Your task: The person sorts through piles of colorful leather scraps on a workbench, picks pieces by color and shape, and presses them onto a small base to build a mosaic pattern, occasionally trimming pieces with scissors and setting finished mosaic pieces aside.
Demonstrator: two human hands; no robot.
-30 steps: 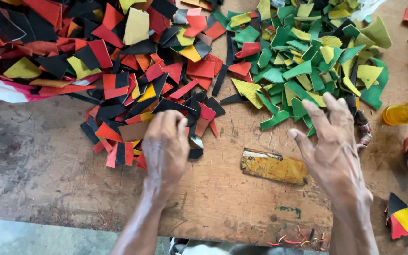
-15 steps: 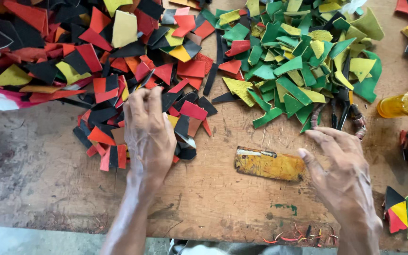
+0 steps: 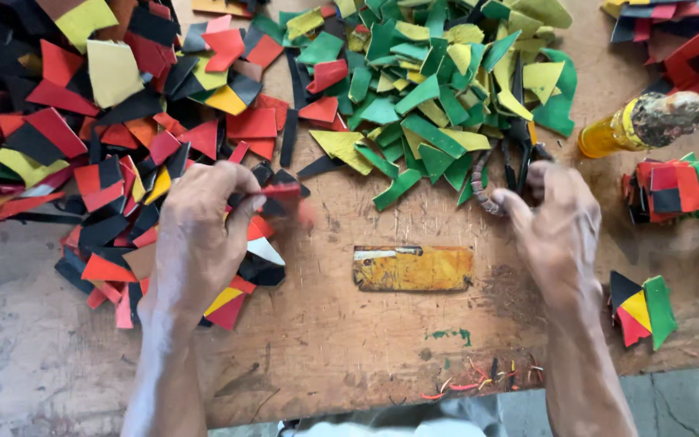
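Observation:
My left hand [image 3: 196,239] rests at the edge of a pile of red, black and yellow scraps [image 3: 107,137] and pinches a small red piece [image 3: 282,192] between thumb and fingers. My right hand [image 3: 558,235] is at the lower edge of a pile of green and yellow scraps [image 3: 438,97]. Its fingers curl around the wrapped handles of dark scissors [image 3: 502,182], whose blades lie partly under the green pieces. Between the hands, a worn yellow rectangular plate [image 3: 413,268] lies flat on the wooden worktable [image 3: 341,356].
A yellow bottle with a crusted cap [image 3: 641,121] lies at the right. Beside it are a stack of sewn multicolour pieces [image 3: 673,186] and a smaller fanned set [image 3: 642,307]. More red and black scraps [image 3: 673,36] sit at the top right.
My left hand has drawn a red piece out of the pile toward the right. My right hand has moved up from the bare table to the scissors and curled onto their handles.

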